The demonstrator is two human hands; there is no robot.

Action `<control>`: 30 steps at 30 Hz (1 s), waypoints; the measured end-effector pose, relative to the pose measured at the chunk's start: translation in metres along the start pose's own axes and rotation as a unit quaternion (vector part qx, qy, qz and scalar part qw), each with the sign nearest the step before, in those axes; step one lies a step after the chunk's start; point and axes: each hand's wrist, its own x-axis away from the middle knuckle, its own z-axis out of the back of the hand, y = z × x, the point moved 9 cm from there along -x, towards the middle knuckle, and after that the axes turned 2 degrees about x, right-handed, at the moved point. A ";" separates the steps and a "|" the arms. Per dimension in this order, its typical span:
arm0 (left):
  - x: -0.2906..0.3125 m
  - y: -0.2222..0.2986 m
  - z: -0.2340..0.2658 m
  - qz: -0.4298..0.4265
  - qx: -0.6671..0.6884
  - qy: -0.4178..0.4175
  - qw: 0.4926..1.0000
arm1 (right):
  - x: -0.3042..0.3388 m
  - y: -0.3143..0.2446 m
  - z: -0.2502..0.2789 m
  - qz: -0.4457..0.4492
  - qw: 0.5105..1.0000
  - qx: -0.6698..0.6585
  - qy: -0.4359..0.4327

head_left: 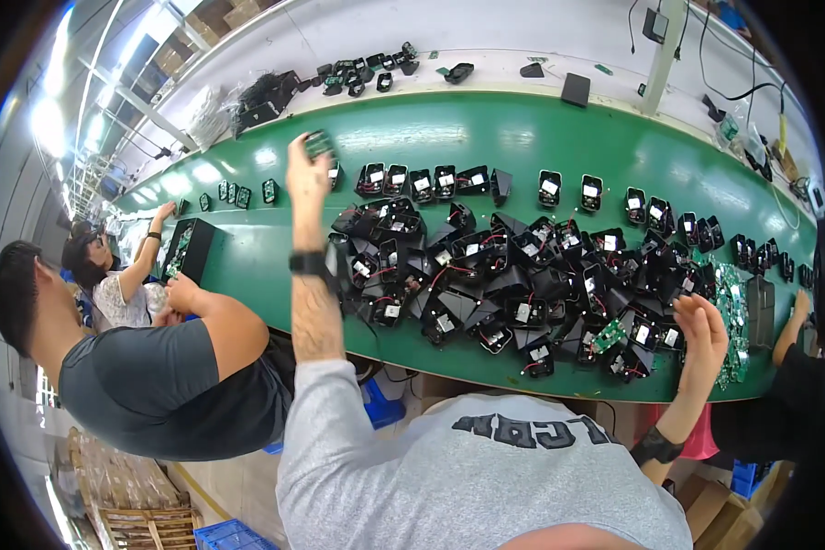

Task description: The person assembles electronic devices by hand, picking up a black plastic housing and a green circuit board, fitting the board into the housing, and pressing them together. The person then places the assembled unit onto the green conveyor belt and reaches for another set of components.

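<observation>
My left hand (pixel 305 170) is stretched far out over the green conveyor belt (pixel 486 137), its fingers closed on a small black housing with a green board (pixel 318 143). A black watch sits on that wrist. My right hand (pixel 706 330) hovers with fingers apart over the right end of a big heap of black housings with red wires (pixel 513 275), nearest a loose green circuit board (pixel 607 335). It holds nothing. A row of single housings (pixel 422 181) stands along the belt beyond the heap.
A person in a dark shirt (pixel 156 376) works at my left with a black box (pixel 191 247) before them; another person sits further left. A stack of green boards (pixel 731 312) lies at right, by a co-worker's hand (pixel 800 307). More black parts (pixel 367 71) lie on the white shelf behind.
</observation>
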 end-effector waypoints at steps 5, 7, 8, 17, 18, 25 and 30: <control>-0.057 -0.152 0.009 0.088 -0.266 -0.001 0.960 | 0.038 0.007 0.114 -0.037 0.987 0.035 0.155; -0.037 -0.191 0.019 0.068 -0.187 -0.047 0.979 | 0.054 -0.018 0.128 -0.023 0.977 0.067 0.202; -0.023 -0.205 0.020 0.058 -0.191 -0.042 0.979 | 0.059 -0.040 0.125 -0.017 0.968 0.103 0.229; -0.148 -0.096 -0.019 -0.245 -0.211 0.010 0.946 | 0.113 -0.171 0.134 0.132 0.925 0.192 0.299; -0.138 -0.100 -0.032 -0.238 -0.180 -0.002 0.954 | 0.112 -0.190 0.136 0.161 0.915 0.199 0.312; -0.070 -0.112 -0.019 -0.180 -0.045 -0.065 0.980 | 0.125 -0.221 0.131 0.273 0.891 0.162 0.326; -0.040 -0.058 0.031 -0.148 0.013 -0.066 0.987 | 0.098 -0.149 0.151 0.184 0.927 0.082 0.316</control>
